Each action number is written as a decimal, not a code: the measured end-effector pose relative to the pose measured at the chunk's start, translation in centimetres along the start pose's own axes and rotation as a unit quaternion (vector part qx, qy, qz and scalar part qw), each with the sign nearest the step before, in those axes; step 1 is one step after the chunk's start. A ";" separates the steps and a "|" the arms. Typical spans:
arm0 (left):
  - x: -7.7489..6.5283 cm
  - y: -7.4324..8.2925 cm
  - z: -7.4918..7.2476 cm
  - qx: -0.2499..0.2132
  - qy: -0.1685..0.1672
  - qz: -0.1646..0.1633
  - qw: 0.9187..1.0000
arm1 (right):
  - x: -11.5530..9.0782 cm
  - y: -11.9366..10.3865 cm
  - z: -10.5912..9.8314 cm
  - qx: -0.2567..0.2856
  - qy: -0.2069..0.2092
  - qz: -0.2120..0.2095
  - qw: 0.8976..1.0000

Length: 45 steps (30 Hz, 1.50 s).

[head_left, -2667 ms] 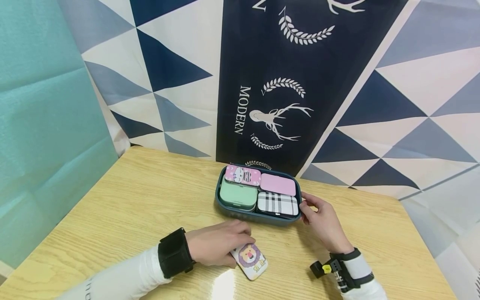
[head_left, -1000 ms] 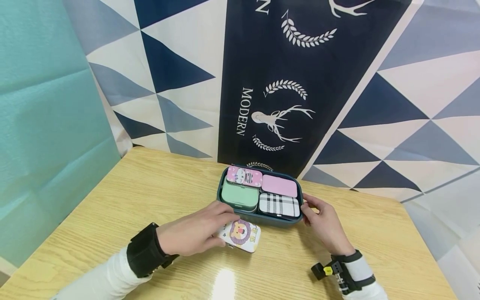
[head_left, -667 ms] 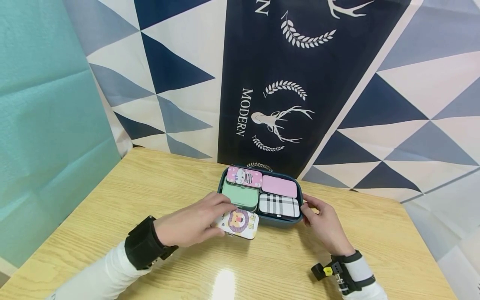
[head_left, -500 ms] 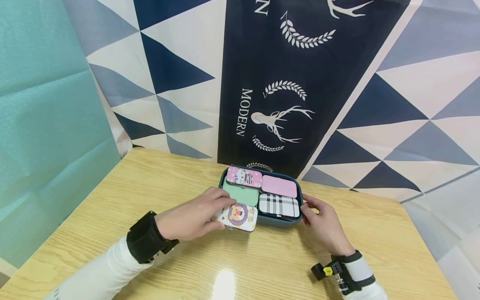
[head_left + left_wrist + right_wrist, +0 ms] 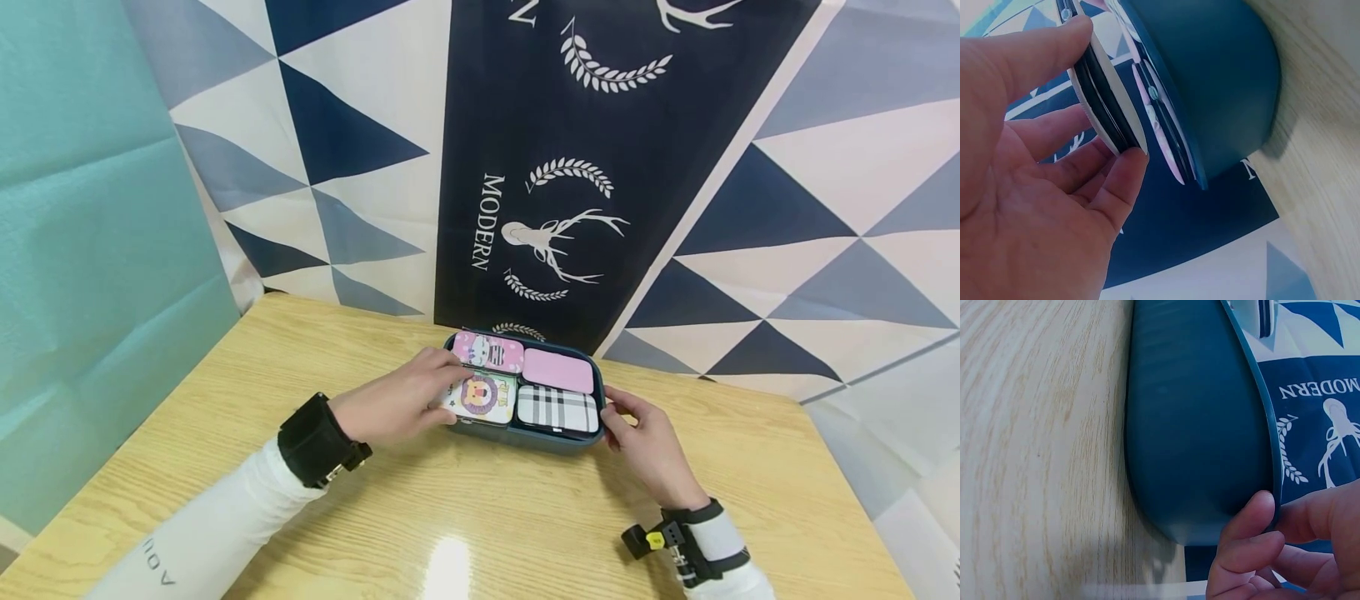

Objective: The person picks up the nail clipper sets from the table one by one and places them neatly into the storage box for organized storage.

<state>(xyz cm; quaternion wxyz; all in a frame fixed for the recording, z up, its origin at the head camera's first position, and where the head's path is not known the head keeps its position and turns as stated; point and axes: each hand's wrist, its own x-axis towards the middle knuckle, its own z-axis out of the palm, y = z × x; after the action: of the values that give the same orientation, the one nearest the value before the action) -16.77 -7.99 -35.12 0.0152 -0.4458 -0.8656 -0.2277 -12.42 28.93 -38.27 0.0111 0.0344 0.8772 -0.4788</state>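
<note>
My left hand (image 5: 405,396) grips a white tin (image 5: 480,398) with a lion print by its left end. It holds the tin over the front left part of a dark blue oval bin (image 5: 525,437). In the left wrist view the tin (image 5: 1110,103) is edge-on, above the bin's rim and apart from it. The green tin seen earlier in that corner is almost wholly covered. At the bin's right end my right hand (image 5: 648,446) pinches the rim, thumb and fingers on either side of the wall (image 5: 1204,425).
Inside the bin are a pink cartoon tin (image 5: 487,352), a plain pink tin (image 5: 557,372) and a black-and-white plaid tin (image 5: 558,408). The bin stands on a wooden table (image 5: 360,517) near its back edge, close to a patterned cloth backdrop (image 5: 517,167). A teal cloth (image 5: 97,250) hangs at left.
My left hand has lifted the lion tin from the table in front and carried it back over the bin, turning it level with the green tin. My right hand stays on the rim.
</note>
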 end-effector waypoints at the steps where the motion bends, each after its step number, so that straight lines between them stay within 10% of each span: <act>1: 0.2 -0.1 0.1 0.003 0.001 0.001 1.000 | 0.0 0.0 0.0 -0.001 0.000 0.000 1.000; 45: 2.8 -0.9 1.8 0.025 -0.005 -0.016 1.000 | 0.1 -0.1 0.0 0.004 0.002 -0.001 1.000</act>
<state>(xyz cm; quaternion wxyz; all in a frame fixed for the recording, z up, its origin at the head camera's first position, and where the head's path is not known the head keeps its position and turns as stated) -18.80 -5.57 -36.46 0.0186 -0.4320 -0.8783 -0.2039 -12.49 28.86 -38.24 0.0087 0.0344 0.8755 -0.4819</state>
